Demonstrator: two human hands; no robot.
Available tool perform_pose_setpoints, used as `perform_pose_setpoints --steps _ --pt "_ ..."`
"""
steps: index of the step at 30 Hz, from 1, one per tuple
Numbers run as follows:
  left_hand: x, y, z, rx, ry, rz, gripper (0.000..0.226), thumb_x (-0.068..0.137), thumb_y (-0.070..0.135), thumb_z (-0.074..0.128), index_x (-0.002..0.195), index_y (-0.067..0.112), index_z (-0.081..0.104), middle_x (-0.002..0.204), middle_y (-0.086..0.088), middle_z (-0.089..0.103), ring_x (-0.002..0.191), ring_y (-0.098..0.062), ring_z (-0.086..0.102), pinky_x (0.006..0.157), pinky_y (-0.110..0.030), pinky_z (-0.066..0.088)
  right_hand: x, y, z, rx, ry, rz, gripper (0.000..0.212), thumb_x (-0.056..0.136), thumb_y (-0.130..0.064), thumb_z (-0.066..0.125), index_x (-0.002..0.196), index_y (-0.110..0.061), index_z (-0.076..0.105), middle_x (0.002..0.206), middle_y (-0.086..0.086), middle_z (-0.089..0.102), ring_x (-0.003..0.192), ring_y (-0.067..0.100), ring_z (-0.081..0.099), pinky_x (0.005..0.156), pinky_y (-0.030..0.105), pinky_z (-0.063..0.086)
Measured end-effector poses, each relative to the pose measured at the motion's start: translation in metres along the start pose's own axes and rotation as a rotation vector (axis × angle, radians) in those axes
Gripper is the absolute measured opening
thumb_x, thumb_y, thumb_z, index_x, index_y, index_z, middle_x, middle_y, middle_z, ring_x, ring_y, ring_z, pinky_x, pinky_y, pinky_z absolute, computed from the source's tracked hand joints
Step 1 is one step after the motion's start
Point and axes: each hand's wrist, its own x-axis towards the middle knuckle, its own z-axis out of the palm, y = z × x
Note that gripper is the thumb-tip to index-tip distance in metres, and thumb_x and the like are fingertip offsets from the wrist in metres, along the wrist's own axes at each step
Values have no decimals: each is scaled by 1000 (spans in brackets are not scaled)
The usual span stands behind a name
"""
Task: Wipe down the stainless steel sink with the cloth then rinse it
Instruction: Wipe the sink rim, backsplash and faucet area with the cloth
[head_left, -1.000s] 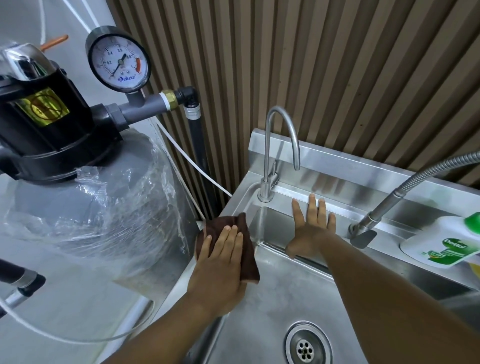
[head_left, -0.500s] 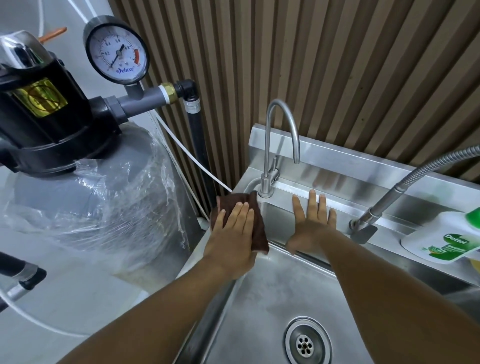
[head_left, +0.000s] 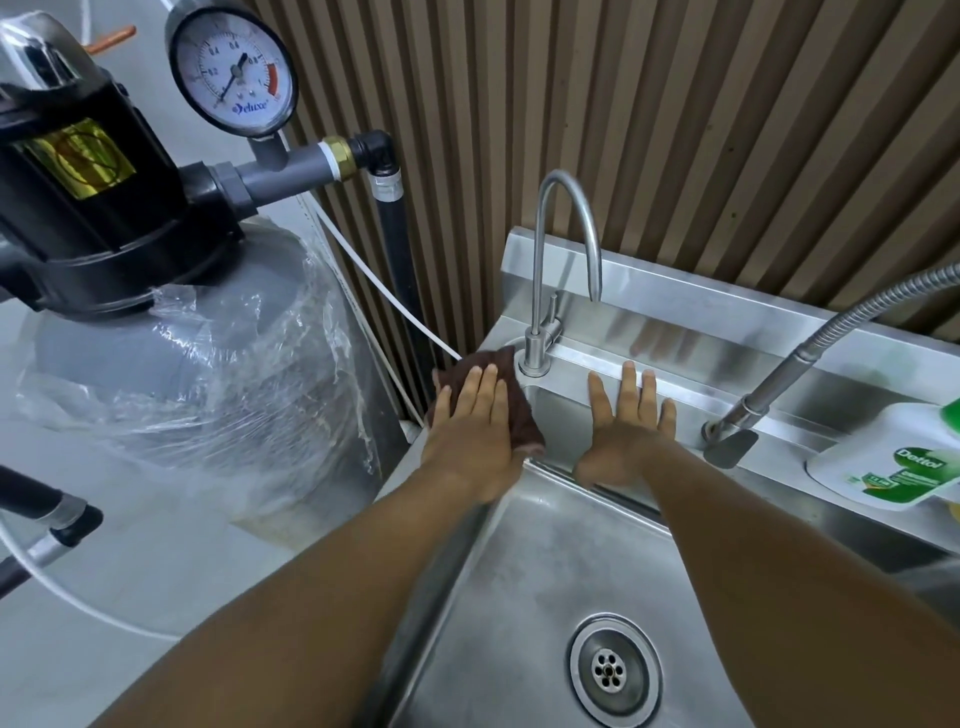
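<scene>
A stainless steel sink (head_left: 535, 582) fills the lower right, with its drain (head_left: 610, 670) near the bottom. A dark brown cloth (head_left: 519, 421) lies on the sink's far left corner rim, just left of the gooseneck tap (head_left: 545, 312). My left hand (head_left: 472, 436) presses flat on the cloth with straight fingers. My right hand (head_left: 623, 431) rests flat on the sink's back rim, fingers spread, holding nothing.
A flexible spray hose (head_left: 810, 364) comes down at the right onto the back ledge. A Dettol bottle (head_left: 893, 457) lies on the ledge at far right. A grey plastic-wrapped filter tank (head_left: 197, 374) with a pressure gauge (head_left: 234, 73) stands left of the sink.
My left hand has pushed the cloth along the left rim away from me, up to the corner by the tap base. My right hand has stayed on the back rim.
</scene>
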Motion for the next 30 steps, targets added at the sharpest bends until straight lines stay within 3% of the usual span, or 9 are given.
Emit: perform_pose_setpoints --steps 4,9,14,19,25,30 --pt "19 2 -6 -6 -33 -16 86 100 60 29 159 8 -7 166 -9 -20 152 -26 -20 123 -51 -6 -1 1 1 3 16 -9 123 74 -34 66 154 -30 -28 151 12 -49 140 36 -43 119 55 -15" --pt "-40 -8 13 34 16 -8 90 99 64 28 158 8 -9 165 -11 -20 152 -29 -18 124 -51 -2 0 1 0 13 2 -19 125 74 -34 68 153 -31 -29 150 11 -50 140 35 -44 119 55 -16" --pt "-75 -14 20 57 -10 -36 100 80 68 -3 159 7 -4 166 -14 -13 153 -30 -14 123 -50 -4 0 3 0 17 -1 -21 124 75 -32 66 153 -31 -30 150 12 -51 139 36 -44 119 56 -16" --pt "-13 -2 2 3 -5 -41 89 99 65 24 159 8 -7 166 -13 -17 153 -29 -17 124 -51 -2 1 1 1 16 3 -13 123 75 -31 66 152 -31 -30 150 11 -51 140 36 -44 119 55 -16" --pt "49 3 -19 -10 -34 -3 82 102 56 28 159 8 -4 166 -12 -16 153 -27 -17 123 -49 -5 1 0 1 8 8 -4 122 75 -32 64 153 -31 -30 151 11 -50 140 36 -44 119 55 -16" --pt "14 -11 -9 -4 -12 67 86 99 63 26 159 9 -4 166 -11 -17 153 -26 -17 124 -49 -2 -1 0 0 17 8 -8 125 73 -31 67 153 -31 -30 151 11 -50 140 35 -44 119 55 -15"
